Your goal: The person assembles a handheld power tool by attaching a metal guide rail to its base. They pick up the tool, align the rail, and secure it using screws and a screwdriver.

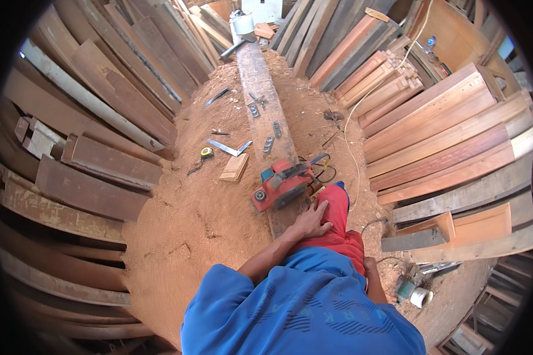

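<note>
My left hand (312,221) rests on the red trousers (334,216) over my bent leg, fingers spread and holding nothing. Just ahead of it, a red electric hand planer (283,184) lies tilted on the long wooden plank (259,74), its dark handle and cord toward the right. My right hand (371,264) hangs low beside my right hip, partly hidden by the clothing; its fingers do not show. Left of the planer are a small stack of wood pieces (234,168), a metal try square (230,148) and a yellow tape measure (206,153).
Sawdust (177,236) covers the floor. Small dark metal pieces (268,144) sit on the plank. Leaning boards (100,160) line the left side; stacked timber (438,142) lines the right. A pale cord (355,160) runs along the right. A green-and-white power tool (406,289) lies lower right.
</note>
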The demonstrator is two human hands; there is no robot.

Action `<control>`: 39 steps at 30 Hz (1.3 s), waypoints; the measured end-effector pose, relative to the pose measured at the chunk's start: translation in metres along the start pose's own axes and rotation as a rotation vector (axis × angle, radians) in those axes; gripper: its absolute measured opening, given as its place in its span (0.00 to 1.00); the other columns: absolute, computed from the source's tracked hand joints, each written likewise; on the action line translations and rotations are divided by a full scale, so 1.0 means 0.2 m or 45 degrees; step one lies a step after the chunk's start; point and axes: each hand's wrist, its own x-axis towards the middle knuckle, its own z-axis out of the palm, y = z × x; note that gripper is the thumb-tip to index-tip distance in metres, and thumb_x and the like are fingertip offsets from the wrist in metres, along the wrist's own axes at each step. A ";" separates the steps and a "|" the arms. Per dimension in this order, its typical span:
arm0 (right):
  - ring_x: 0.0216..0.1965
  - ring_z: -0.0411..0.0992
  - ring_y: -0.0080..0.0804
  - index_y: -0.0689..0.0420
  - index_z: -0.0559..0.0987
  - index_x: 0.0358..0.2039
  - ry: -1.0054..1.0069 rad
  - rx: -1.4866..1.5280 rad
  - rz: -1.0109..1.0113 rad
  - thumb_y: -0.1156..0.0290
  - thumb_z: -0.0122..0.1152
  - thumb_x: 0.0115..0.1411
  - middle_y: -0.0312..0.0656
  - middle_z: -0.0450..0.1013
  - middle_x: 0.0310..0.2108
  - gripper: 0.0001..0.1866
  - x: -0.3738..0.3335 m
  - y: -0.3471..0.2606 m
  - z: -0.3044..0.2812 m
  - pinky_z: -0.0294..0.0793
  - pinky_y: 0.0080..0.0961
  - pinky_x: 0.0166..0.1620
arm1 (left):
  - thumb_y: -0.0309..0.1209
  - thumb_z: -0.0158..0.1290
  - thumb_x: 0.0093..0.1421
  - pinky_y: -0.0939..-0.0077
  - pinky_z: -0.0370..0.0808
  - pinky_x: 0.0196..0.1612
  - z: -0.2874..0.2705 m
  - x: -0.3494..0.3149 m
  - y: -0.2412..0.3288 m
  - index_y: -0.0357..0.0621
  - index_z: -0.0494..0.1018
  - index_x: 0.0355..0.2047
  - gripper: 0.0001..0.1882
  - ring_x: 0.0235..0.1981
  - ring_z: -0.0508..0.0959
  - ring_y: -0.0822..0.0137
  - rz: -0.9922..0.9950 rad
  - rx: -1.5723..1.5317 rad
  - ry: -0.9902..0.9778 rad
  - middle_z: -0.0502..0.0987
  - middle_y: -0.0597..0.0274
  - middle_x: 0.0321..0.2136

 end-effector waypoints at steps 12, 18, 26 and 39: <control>0.40 0.79 0.50 0.74 0.81 0.32 -0.134 -0.078 0.208 0.60 0.58 0.58 0.68 0.77 0.33 0.23 0.03 -0.40 0.01 0.75 0.45 0.39 | 0.28 0.49 0.59 0.60 0.68 0.62 -0.20 -0.04 -0.22 0.45 0.68 0.61 0.27 0.58 0.73 0.48 0.279 -0.490 -0.166 0.73 0.38 0.54; 0.39 0.80 0.48 0.76 0.80 0.33 -0.038 -0.089 0.259 0.65 0.57 0.60 0.68 0.77 0.33 0.20 0.02 -0.25 0.03 0.75 0.42 0.38 | 0.26 0.51 0.64 0.79 0.76 0.33 -0.77 -0.04 -0.57 0.39 0.77 0.43 0.09 0.30 0.78 0.75 0.099 -1.362 0.743 0.81 0.63 0.31; 0.38 0.79 0.59 0.73 0.81 0.31 -0.082 -0.285 0.165 0.69 0.53 0.60 0.69 0.76 0.33 0.16 -0.02 -0.41 0.00 0.76 0.46 0.39 | 0.38 0.56 0.57 0.66 0.77 0.47 -0.96 0.29 -1.37 0.37 0.76 0.48 0.22 0.41 0.83 0.57 -0.531 -0.278 0.968 0.83 0.47 0.39; 0.47 0.76 0.60 0.71 0.79 0.37 -0.181 -0.351 0.497 0.64 0.52 0.61 0.68 0.76 0.41 0.19 -0.19 -0.58 -0.12 0.74 0.46 0.50 | 0.44 0.55 0.51 0.50 0.69 0.57 -0.95 0.81 -1.94 0.36 0.72 0.49 0.30 0.51 0.76 0.37 -0.888 0.039 0.437 0.77 0.31 0.45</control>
